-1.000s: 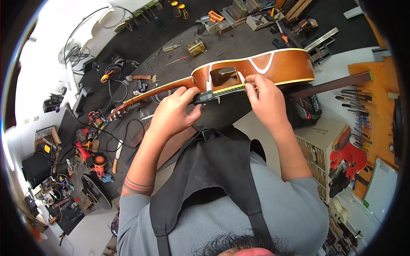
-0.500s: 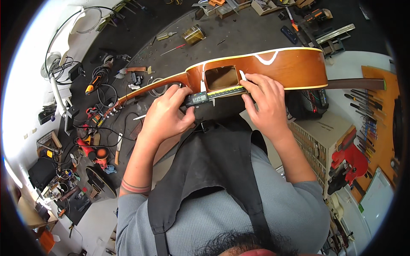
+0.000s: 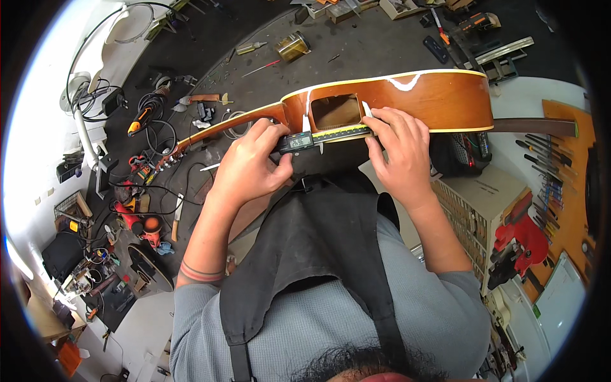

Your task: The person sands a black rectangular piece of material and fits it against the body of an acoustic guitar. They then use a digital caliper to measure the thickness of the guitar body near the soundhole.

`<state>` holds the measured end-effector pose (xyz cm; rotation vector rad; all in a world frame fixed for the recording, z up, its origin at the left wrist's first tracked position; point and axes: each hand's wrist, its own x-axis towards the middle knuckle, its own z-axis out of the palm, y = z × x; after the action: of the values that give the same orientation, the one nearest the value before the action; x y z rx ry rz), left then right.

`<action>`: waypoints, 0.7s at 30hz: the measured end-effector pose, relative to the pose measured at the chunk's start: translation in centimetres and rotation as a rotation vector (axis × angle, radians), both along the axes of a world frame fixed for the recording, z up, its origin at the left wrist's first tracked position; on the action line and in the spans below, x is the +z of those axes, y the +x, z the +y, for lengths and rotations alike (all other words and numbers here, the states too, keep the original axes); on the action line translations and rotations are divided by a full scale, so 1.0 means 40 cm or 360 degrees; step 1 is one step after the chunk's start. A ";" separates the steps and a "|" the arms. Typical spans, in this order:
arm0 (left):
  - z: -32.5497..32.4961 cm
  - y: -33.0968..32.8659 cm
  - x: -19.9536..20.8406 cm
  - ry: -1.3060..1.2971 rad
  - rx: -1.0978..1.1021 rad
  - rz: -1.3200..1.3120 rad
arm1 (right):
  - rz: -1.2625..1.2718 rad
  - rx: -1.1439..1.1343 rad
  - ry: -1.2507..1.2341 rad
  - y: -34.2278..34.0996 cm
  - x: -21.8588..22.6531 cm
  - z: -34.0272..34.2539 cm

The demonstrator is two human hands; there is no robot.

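Note:
An acoustic guitar (image 3: 439, 102) with a glossy orange-brown side and pale binding lies on its edge on the dark bench, its neck (image 3: 235, 122) running off to the left. A rectangular hole (image 3: 337, 112) is cut in the side near the neck. Across the hole's near edge lies a digital caliper (image 3: 337, 134), its jaws at the hole's two ends. My left hand (image 3: 251, 159) grips the caliper's display end between fingers and thumb. With fingers and thumb, my right hand (image 3: 401, 146) pinches the caliper's other end, by the hole's right side.
Beyond the guitar, the workbench (image 3: 356, 57) carries an amber jar (image 3: 293, 47), a red screwdriver (image 3: 259, 69) and a black phone-like device (image 3: 435, 49). Cables and power tools (image 3: 146, 223) crowd the left. Files (image 3: 547, 165) hang on a wooden board at right, above a drawer cabinet (image 3: 468, 219).
The guitar, caliper and both hands appear slightly farther right in the view. Both hands keep their hold on the caliper, and its display reading differs.

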<state>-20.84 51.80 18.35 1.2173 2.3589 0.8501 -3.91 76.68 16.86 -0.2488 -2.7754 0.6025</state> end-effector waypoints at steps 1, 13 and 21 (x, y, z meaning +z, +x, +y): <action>-0.001 0.000 -0.002 0.0013 -0.0006 0.0009 | 0.0006 -0.0004 -0.0002 0.000 -0.001 0.000; -0.004 -0.004 -0.001 0.0007 -0.0034 -0.0034 | 0.0019 -0.0016 0.0010 0.003 -0.004 -0.006; -0.009 -0.004 -0.005 0.0030 -0.0040 -0.0050 | 0.0009 -0.0029 0.0028 0.002 -0.002 -0.011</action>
<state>-21.00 51.43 18.16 1.2295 2.3108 0.8785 -3.84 76.24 16.77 -0.2682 -2.7688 0.5730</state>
